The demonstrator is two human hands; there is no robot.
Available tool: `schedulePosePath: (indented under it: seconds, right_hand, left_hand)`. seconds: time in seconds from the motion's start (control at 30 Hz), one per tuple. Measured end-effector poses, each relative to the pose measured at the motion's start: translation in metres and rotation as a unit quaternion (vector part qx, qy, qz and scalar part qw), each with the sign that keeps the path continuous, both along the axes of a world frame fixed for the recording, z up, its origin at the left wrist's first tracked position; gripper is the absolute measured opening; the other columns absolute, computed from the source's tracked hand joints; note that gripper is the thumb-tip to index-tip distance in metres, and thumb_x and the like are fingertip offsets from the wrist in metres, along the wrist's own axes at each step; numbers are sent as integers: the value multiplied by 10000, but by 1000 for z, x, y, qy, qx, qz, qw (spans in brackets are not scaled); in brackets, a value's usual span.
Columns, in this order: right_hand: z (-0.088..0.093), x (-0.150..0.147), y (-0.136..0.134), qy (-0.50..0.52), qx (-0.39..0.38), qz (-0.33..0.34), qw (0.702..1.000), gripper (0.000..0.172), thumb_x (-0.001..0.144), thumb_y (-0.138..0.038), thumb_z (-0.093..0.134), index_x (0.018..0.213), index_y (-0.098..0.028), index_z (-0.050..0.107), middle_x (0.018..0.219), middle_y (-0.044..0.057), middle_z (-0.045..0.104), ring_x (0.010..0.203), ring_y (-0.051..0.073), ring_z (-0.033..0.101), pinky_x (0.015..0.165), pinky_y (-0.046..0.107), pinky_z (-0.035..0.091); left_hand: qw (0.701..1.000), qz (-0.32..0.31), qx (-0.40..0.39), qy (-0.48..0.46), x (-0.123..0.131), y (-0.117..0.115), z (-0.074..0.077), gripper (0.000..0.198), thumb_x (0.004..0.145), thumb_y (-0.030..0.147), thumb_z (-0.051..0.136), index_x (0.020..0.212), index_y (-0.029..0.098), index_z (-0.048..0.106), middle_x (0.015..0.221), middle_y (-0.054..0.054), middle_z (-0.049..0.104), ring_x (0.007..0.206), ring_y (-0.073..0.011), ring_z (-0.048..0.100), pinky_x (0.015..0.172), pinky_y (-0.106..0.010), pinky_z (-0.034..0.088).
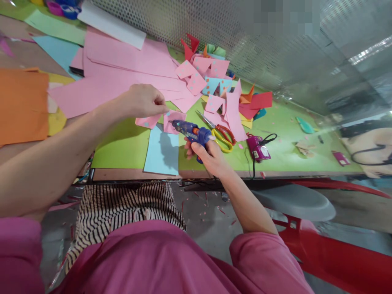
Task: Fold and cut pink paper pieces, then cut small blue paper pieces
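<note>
A blue hot glue gun [191,130] is gripped in my right hand [208,155], its nozzle pointing left at a small folded pink paper piece with blue dots [173,118]. My left hand [147,100] is closed in a pinch at the upper left corner of that piece. Just to the left, beneath my fingers, lies another dotted pink part [148,121]. Below them a light blue paper sheet [162,153] rests near the table edge, with the shadow of my hand and the gun on it. Scissors with red and yellow handles [223,139] lie beyond the gun, blades towards the upper left.
Large pink sheets [122,61] and orange paper [23,106] cover the left. Folded dotted paper shapes [211,67] pile against the perforated metal panel [171,24]. To the right are a purple box with a black cord [259,148] and a red chair [337,253].
</note>
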State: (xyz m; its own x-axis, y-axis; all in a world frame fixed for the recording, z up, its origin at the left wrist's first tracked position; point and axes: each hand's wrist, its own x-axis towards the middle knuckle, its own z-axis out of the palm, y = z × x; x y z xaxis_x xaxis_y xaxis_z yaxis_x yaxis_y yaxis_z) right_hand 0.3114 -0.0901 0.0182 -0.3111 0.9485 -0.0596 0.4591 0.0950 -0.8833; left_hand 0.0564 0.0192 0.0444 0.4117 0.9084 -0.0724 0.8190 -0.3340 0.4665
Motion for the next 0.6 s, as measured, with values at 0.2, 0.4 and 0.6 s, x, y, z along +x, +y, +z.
schedulePosePath:
  seconds: [0.2,0.4,0.6]
  right_hand:
    - [0,0,-3,-3,-13,-1,1000,562,897,-731,611,987,-178,640,859,36,686,687,134,677,656,309,563]
    - [1,-1,-1,-9,-6,6,1000,573,892,-745,603,986,-180,620,851,28,672,672,122,659,651,297,543]
    - [4,-1,-1,-30,-4,8,1000,493,925,-673,595,967,-182,621,824,23,668,658,124,664,645,302,525]
  left_hand:
    - [1000,15,-10,10,2,-3,4,407,832,459,515,918,167,786,752,-49,699,772,-204,625,801,-325,440]
    - [1000,10,-12,1,2,-5,5,428,829,466,516,967,174,796,804,-54,723,821,-215,637,820,-333,447]
    - [1000,17,-24,-2,2,-5,5,468,828,476,512,1028,168,803,850,-69,740,870,-236,656,845,-341,451]
